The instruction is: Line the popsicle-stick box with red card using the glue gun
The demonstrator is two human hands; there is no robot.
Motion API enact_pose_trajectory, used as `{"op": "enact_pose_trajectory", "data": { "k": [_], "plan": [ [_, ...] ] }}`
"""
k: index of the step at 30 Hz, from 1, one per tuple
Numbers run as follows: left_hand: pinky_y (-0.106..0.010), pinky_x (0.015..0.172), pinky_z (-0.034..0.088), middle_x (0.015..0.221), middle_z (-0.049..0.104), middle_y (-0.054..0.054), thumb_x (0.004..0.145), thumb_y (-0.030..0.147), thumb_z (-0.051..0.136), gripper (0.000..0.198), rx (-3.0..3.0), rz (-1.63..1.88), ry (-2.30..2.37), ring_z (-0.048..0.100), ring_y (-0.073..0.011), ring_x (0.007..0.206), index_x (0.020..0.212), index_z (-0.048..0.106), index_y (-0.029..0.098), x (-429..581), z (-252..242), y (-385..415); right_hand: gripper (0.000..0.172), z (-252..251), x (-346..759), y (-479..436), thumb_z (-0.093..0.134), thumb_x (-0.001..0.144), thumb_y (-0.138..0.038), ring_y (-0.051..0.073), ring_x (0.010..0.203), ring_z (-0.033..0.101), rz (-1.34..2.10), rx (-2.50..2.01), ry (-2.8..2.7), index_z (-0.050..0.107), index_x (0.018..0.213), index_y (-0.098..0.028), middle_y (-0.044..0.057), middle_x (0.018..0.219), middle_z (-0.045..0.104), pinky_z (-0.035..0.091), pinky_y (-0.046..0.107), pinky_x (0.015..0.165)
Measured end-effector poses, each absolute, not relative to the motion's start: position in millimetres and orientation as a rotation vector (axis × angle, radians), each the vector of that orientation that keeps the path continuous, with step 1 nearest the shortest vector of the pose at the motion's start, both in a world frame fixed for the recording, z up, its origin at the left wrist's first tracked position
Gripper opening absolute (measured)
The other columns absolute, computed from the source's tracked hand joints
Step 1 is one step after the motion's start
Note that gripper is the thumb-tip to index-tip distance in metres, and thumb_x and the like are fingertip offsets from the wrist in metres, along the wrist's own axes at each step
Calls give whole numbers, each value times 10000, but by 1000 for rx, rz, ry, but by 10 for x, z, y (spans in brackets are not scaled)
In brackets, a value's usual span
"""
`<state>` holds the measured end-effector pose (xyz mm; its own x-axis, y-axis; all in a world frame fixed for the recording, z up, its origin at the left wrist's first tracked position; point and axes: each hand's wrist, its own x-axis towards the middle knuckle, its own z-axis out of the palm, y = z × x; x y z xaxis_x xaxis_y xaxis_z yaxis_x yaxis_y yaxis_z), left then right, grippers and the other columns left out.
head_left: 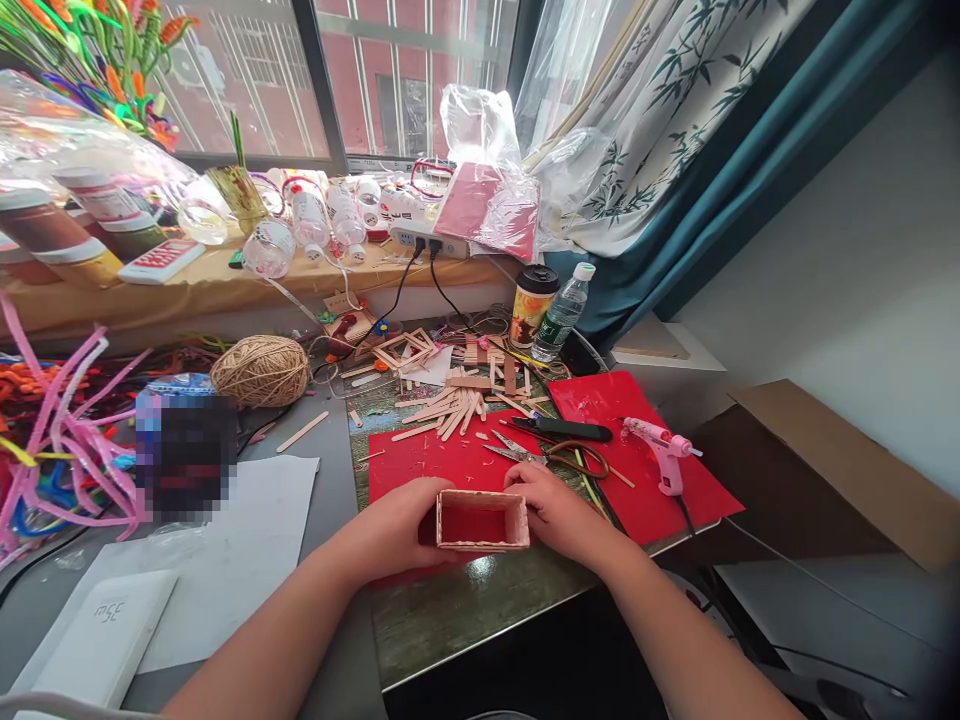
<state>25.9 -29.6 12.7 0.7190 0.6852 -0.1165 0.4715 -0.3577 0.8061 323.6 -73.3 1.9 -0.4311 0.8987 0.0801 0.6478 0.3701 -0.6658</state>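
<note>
A small rectangular box frame of craft sticks (482,546) sits between my hands over a red sheet (405,468); red shows through its middle. My left hand (405,520) grips its left side, the thumb at the near corner. On the opposite side my right hand (551,510) is closed around the box's right edge, with some fingers hidden behind it. Just beyond my right hand lie open scissors (581,460) with brown handles. A dark-handled cutter (562,429) rests behind them. Loose craft sticks (457,405) are heaped farther back.
A pink glue gun (664,450) stands on another red sheet (600,395) at right, its cord trailing down. A water bottle (562,315) and a lidded cup (532,305) stand behind. Left are a twine ball (261,370), pipe cleaners (75,430) and a white power bank (97,635).
</note>
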Motion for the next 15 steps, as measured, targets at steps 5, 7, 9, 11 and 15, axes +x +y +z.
{"op": "enact_pose_trajectory", "data": {
  "k": [5, 7, 9, 11, 15],
  "plan": [
    [-331, 786, 528, 1159, 749, -55, 823, 565, 841, 501, 2044, 299, 871, 712, -275, 994, 1205, 681, 283, 273, 182, -304, 287, 34, 3220, -755, 635, 925, -36, 236, 1065, 610, 848, -1350, -2192, 770, 1030, -266, 61, 1093, 646, 521, 375, 948],
    [-333, 797, 536, 1172, 749, -60, 823, 551, 841, 501, 2046, 293, 870, 713, -275, 1000, 1209, 678, 276, 264, 185, -299, 261, 55, 3225, -765, 686, 902, -58, 243, 1071, 605, 855, -1337, -2208, 761, 1038, -268, 61, 1109, 639, 525, 376, 945],
    [-338, 803, 543, 1182, 751, -65, 816, 538, 847, 512, 2049, 293, 870, 718, -278, 1003, 1219, 675, 272, 252, 181, -291, 253, 68, 3229, -776, 721, 881, -68, 250, 1075, 603, 846, -1321, -2217, 751, 1034, -267, 63, 1118, 635, 529, 380, 948],
    [-341, 810, 548, 1188, 753, -65, 812, 521, 850, 514, 2049, 299, 870, 722, -280, 1009, 1228, 674, 275, 245, 176, -283, 255, 61, 3230, -783, 726, 876, -60, 252, 1072, 604, 830, -1314, -2217, 744, 1027, -264, 64, 1118, 636, 532, 386, 953],
    [-325, 769, 553, 1146, 759, -55, 804, 460, 853, 461, 2016, 302, 869, 728, -271, 971, 1184, 673, 269, 251, 165, -283, 234, 4, 3231, -784, 696, 893, -41, 245, 1052, 608, 795, -1312, -2207, 730, 982, -254, 56, 1093, 648, 529, 391, 951]
  ]
}}
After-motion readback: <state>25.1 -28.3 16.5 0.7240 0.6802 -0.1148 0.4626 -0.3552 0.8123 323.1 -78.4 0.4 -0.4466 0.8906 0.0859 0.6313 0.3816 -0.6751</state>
